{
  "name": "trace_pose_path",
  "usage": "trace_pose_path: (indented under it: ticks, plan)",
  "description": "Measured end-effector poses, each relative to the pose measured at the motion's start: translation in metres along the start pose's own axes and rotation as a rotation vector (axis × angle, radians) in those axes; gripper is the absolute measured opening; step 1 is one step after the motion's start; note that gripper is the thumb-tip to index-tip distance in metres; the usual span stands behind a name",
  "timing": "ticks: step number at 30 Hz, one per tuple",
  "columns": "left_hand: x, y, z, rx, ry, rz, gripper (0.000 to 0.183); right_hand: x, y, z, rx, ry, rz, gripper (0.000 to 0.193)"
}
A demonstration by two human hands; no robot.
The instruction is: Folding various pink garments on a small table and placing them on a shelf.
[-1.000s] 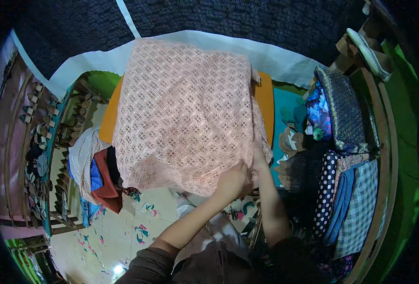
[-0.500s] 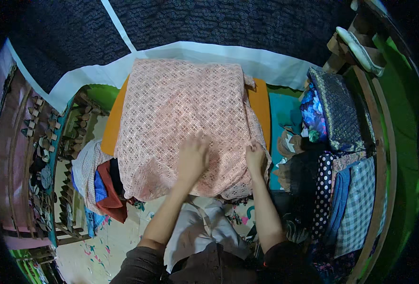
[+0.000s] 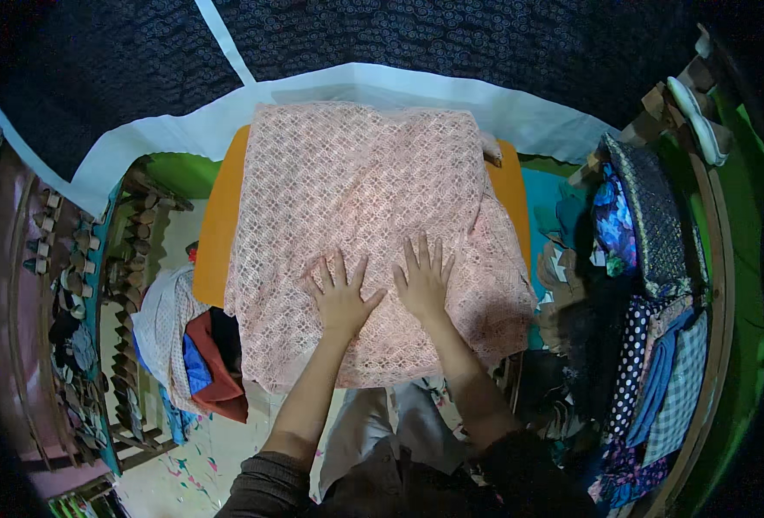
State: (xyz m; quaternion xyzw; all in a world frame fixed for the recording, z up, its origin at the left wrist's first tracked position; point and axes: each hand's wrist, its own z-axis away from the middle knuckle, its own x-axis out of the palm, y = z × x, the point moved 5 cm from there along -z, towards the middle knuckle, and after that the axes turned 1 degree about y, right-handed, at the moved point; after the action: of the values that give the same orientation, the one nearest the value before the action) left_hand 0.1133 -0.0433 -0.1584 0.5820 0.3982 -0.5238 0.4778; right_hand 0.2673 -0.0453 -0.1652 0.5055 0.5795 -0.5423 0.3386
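A pink openwork lace cloth [image 3: 356,190] lies spread over an orange-yellow table [image 3: 219,220], hanging past its near edge. My left hand [image 3: 341,302] rests flat on the cloth left of the middle, fingers spread. Beside it, my right hand [image 3: 425,285] also presses flat on the cloth with its fingers apart. Neither hand holds anything. Small wrinkles run around the palms, and the cloth's right part is folded over in layers, with a loose corner sticking out at the far right.
Left of the table hang a pale cloth, a blue one and a rust-red garment [image 3: 213,367], near wooden racks [image 3: 127,293]. On the right are folded clothes, a checked cloth [image 3: 680,380], a dark patterned cushion-like bundle [image 3: 654,216] and a white shoe [image 3: 697,121]. A dark patterned curtain hangs behind.
My right hand has let go of the cloth's right side and moved left. Both hands now lie flat with fingers spread. The cloth's right edge reaches further out to the right.
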Motion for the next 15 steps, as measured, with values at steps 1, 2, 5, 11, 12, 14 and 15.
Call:
trace_pose_path:
  ticks: [1, 2, 5, 11, 12, 14, 15]
  plan:
    - [0.001, -0.006, -0.007, -0.001, 0.013, 0.015, 0.072, 0.001, -0.002, -0.002, -0.080, -0.021, -0.038, 0.050]
    - [0.000, -0.015, -0.008, -0.020, 0.021, 0.022, 0.073, 0.001, -0.010, 0.000, -0.171, -0.053, -0.089, 0.049]
    - [-0.003, -0.023, -0.031, 0.014, 0.019, 0.028, 0.072, -0.020, -0.014, 0.011, -0.250, -0.164, -0.102, 0.048]
    - [0.002, -0.025, -0.062, 0.067, -0.005, 0.005, 0.071, -0.025, -0.012, 0.025, -0.338, -0.231, 0.028, 0.048]
    - [0.004, -0.025, -0.062, 0.066, -0.007, 0.006, 0.071, -0.017, -0.007, 0.023, -0.338, -0.234, 0.028, 0.048]
    - [0.004, -0.031, -0.060, 0.091, 0.012, 0.027, 0.072, -0.001, -0.006, 0.014, -0.370, -0.176, -0.017, 0.046]
    - [-0.008, -0.029, -0.054, 0.132, 0.031, 0.078, 0.066, 0.004, -0.001, 0.011, -0.362, -0.209, 0.008, 0.044]
